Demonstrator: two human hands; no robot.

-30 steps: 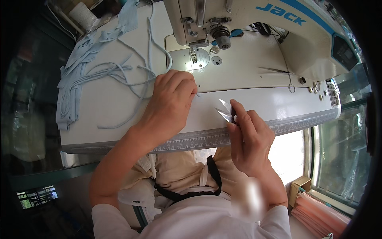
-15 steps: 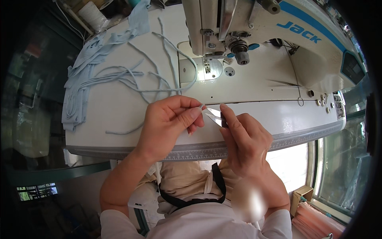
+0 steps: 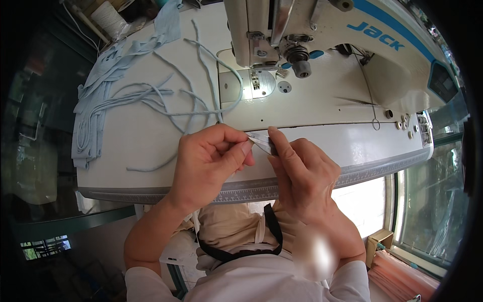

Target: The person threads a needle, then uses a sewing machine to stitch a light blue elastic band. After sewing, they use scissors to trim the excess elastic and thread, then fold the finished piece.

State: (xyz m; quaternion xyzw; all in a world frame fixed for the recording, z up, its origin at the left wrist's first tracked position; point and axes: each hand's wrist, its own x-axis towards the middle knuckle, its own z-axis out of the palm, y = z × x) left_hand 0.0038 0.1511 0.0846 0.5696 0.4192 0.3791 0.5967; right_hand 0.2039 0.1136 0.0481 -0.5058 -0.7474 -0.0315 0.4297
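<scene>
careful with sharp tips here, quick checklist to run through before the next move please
1. Snips held in the right hand: ok, gripped between thumb and fingers.
2. Left hand fingertips well clear of the snips: not ok, the tips reach right up to its thumb and forefinger.
3. Fabric cord end between the blades: cannot tell, too small and partly hidden.
4. Blue cords on the table clear of the blades: ok, they lie to the left and beyond.
5. Hands clear of the presser foot: ok, both are nearer the person.
</scene>
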